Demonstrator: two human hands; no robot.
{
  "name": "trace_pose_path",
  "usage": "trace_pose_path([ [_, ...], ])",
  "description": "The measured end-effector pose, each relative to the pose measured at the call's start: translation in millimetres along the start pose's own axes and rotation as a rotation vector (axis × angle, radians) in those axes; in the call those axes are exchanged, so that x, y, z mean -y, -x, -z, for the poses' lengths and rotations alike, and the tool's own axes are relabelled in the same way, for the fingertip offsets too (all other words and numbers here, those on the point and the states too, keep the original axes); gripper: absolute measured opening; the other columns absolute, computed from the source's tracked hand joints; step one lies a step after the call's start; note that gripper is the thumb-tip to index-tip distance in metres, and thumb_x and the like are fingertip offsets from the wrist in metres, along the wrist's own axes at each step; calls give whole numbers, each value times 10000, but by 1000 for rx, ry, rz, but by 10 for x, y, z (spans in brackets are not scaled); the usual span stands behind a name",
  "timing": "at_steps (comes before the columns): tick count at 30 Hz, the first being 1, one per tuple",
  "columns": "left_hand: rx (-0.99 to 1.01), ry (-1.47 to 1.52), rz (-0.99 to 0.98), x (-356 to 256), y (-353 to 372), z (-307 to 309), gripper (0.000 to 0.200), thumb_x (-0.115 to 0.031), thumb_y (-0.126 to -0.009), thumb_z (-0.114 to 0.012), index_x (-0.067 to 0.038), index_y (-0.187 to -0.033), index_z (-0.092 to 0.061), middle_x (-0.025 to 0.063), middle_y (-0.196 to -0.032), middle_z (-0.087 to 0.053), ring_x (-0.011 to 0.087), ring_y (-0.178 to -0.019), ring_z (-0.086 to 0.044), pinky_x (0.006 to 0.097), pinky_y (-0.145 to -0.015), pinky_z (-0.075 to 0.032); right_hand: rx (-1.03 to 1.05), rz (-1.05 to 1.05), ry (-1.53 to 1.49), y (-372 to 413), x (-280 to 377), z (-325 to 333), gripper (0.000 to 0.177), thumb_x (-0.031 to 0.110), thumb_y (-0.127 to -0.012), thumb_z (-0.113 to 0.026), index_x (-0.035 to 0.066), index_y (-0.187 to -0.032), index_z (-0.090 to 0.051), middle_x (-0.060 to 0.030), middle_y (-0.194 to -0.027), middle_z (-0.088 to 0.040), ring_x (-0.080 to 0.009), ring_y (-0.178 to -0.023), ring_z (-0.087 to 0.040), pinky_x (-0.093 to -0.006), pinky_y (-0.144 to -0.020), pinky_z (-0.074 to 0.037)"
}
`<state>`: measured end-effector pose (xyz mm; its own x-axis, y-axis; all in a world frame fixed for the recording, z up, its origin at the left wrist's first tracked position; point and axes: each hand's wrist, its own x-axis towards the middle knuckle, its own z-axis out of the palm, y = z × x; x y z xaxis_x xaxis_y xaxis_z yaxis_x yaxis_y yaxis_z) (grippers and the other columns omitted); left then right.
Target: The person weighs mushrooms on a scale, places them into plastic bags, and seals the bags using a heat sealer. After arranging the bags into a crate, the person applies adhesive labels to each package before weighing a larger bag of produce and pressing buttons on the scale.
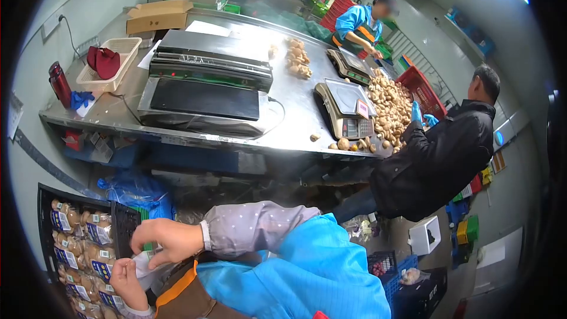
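My right hand (168,241) comes in from a grey polka-dot sleeve, its fingers curled and its thumb against a small white sheet (143,264). Just below it, my left hand (127,283) pinches the near edge of the same sheet. Both hands are close together, beside the edge of a black crate (123,224). Inside the crate lie several clear packs of mushrooms (97,227) with blue and white labels.
The steel table (227,137) bears a wrapping machine (207,97), scales (348,109) and a mushroom pile (387,103). A person in black (449,153) stands at its right; a person in blue (357,23) is behind it. A blue bag (136,192) lies beyond the crate.
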<state>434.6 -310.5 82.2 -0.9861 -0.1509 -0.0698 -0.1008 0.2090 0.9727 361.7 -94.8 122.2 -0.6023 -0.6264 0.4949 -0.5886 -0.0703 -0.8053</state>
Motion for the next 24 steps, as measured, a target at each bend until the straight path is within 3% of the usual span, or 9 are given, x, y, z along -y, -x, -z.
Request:
trace_pose_path([
  [1,5,-2,-1,-6,-20,-28,63,-20,-876,-541,14,-822,-533,0,-747,-523,54,-690,-468,188,-621,-378,-31,-111,-125,-14,19,24,546,39,-625,-747,58,-1110,-498,-87,-821,-611,-229,-780,-603,-341,-678,-476],
  [3,28,-36,10,-23,-58,-42,52,-14,-837,-566,24,-869,-555,61,-852,-590,130,-785,-546,256,-717,-431,5,-321,-159,30,67,116,586,28,-638,-741,61,-1152,-463,-79,-777,-608,-211,-738,-610,-333,-659,-485],
  [4,-64,-481,-516,-170,-87,-169,197,1,-752,-604,29,-946,-585,140,-1023,-613,256,-963,-578,359,-851,-434,70,-517,-205,6,91,126,626,16,-651,-735,64,-1195,-428,-71,-734,-605,-194,-696,-617,-325,-640,-493],
  [5,1,-556,-602,-566,-63,-262,331,-15,-673,-647,25,-999,-604,190,-1149,-571,356,-1110,-517,428,-949,-382,30,-483,-103,16,92,136,632,15,-660,-730,66,-1208,-419,-63,-705,-600,-181,-659,-616,-315,-620,-496],
  [10,156,-633,-781,-570,-133,-178,102,-108,-690,-674,-80,-781,-639,43,-704,-570,220,-708,-546,357,-622,-398,55,-479,-14,-24,178,210,588,-73,-716,-682,54,-1221,-410,-81,-798,-661,-147,-753,-653,-272,-670,-525],
  [18,120,-502,-547,-413,77,-74,41,-105,-768,-632,-67,-779,-622,71,-705,-554,261,-692,-532,372,-622,-400,268,-236,90,-287,180,82,441,-32,-723,-675,51,-1129,-523,-93,-838,-664,-240,-738,-663,-322,-630,-523],
  [21,-30,-394,-333,-304,217,-36,172,-173,-797,-608,-51,-676,-593,119,-677,-584,318,-683,-567,431,-620,-420,417,215,293,-565,81,-58,323,-16,-640,-680,78,-943,-620,-66,-750,-614,-235,-652,-588,-334,-543,-487],
  [22,-9,-375,-197,-303,317,16,96,-111,-822,-577,-22,-813,-611,152,-746,-580,357,-741,-558,438,-662,-437,494,262,282,-643,48,-116,348,-17,-617,-676,90,-942,-617,-56,-750,-600,-230,-669,-579,-327,-559,-490],
  [24,-79,-362,47,-222,482,86,129,-137,-841,-558,-24,-804,-609,164,-752,-579,366,-745,-555,438,-657,-430,656,296,210,-837,18,-286,361,-19,-604,-700,102,-934,-616,-59,-791,-610,-238,-678,-572,-334,-604,-489],
])
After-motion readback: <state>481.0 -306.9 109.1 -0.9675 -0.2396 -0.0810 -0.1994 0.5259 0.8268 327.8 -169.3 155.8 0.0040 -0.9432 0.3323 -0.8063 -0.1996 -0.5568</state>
